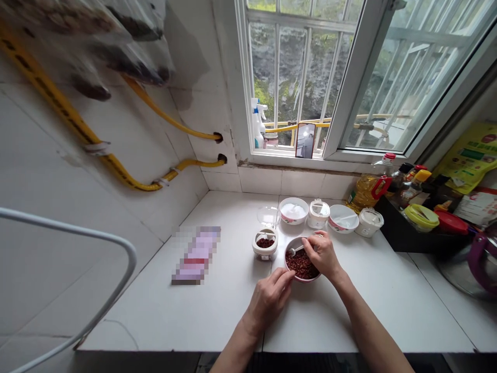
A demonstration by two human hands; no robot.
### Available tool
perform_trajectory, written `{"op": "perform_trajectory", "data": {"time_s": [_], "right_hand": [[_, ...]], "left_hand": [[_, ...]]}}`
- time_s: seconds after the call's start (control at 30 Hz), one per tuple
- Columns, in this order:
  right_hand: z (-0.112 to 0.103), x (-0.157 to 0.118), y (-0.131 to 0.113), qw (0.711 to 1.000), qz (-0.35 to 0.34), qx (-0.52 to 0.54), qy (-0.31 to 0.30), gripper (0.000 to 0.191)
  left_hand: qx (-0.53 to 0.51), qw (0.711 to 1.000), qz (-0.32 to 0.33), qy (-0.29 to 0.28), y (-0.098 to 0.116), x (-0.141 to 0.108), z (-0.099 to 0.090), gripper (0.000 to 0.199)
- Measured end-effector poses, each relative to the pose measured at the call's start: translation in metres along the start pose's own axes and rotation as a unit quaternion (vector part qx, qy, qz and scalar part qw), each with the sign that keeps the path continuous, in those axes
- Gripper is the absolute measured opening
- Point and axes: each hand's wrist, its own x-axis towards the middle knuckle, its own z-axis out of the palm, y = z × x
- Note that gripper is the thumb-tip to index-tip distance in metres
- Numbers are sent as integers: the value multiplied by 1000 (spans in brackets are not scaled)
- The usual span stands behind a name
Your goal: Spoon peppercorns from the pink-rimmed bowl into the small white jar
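My left hand [271, 294] pinches the near left rim of a bowl [306, 280] on the white counter. Inside the bowl lie dark red dried bits [302, 267] that look like Sichuan peppercorns. A small white spoon [294, 252] is in my right hand [323, 255], its head down at the contents and its handle mostly covered by my fingers. Just left of the bowl stands a small white-rimmed jar [265, 254] with some of the same dark red bits in it. Behind that jar is a clear lid or dish [267, 215].
Behind my hands stand a bowl of white grains [294, 210], a lidded jar [318, 214], another bowl [343, 218] and a second jar [369, 223]. An oil bottle [367, 189] and a black condiment box [404, 235] are at right. A blurred purple packet [198, 256] lies left.
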Motion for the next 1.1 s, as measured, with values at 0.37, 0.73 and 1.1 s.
{"op": "perform_trajectory", "data": {"time_s": [0.37, 0.73, 1.1], "right_hand": [[-16, -3, 6, 985, 132, 111, 1, 49], [-18, -1, 4, 939, 247, 240, 11, 53], [-18, 13, -1, 927, 248, 279, 40, 55]], "left_hand": [[-3, 1000, -12, -9, 1, -1, -1, 25], [0, 1000, -8, -4, -1, -2, 2, 23], [6, 1000, -7, -5, 1, -2, 1, 25]]}}
